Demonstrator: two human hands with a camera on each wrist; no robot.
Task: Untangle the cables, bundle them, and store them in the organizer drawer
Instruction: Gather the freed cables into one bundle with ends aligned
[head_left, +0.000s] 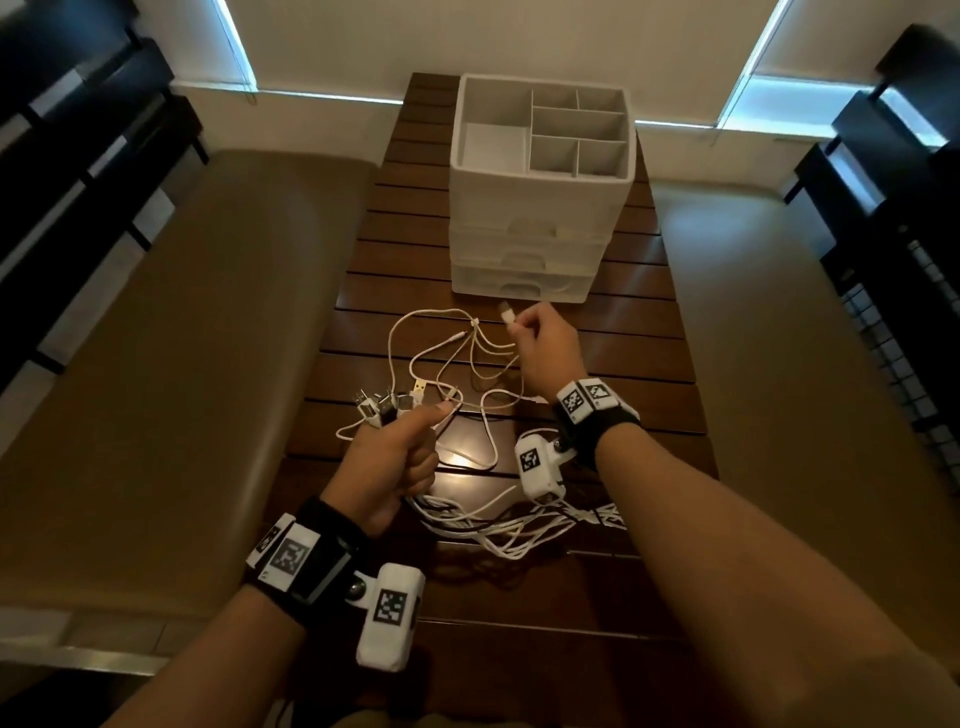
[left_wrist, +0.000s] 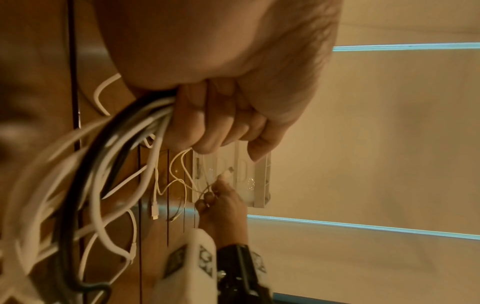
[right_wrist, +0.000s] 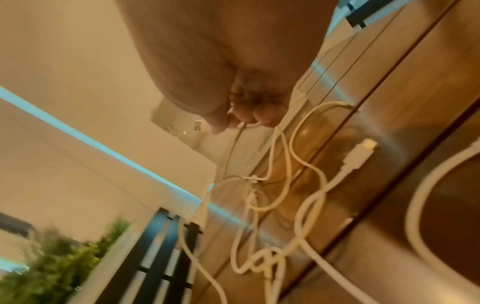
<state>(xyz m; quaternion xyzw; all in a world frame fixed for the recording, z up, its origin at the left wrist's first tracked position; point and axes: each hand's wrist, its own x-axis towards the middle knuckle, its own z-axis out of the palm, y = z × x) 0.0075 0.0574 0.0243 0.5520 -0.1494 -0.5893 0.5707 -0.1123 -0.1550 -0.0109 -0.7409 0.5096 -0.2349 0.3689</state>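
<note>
- My left hand (head_left: 387, 467) is fisted round a bunch of cables (head_left: 498, 525), thumb up, plug ends (head_left: 387, 405) fanned above; I judge this anchors the sorted lot while the rest is freed.
- Loose white cable loops (head_left: 457, 358) lie tangled on the slatted wooden table (head_left: 649, 395) between my hands.
- My right hand (head_left: 545, 343) pinches a USB plug (head_left: 508, 313), lifted to draw one lead clear.
- The white drawer organizer (head_left: 540, 171) stands beyond, drawers closed, top tray open.
- No readable writing; only square coded markers on the wrist bands (head_left: 584, 400).
</note>
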